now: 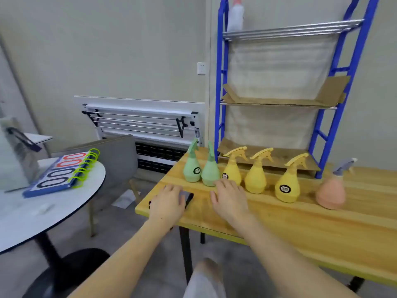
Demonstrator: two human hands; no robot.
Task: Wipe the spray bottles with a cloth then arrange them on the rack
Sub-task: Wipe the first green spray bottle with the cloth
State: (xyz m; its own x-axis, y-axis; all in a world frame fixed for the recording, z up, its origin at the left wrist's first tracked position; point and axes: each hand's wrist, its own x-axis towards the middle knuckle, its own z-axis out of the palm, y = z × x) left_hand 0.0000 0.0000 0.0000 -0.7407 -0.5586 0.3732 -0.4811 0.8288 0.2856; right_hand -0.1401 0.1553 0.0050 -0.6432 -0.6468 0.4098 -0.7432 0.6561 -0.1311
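Head view: left hand lay flat, fingers spread, on a dark cloth at the table edge; right hand hovered open and empty before six spray bottles standing below the blue rack.

I note pale plain walls with a white socket, grey floor, a round white table, a grey chair, a folded white drying rack
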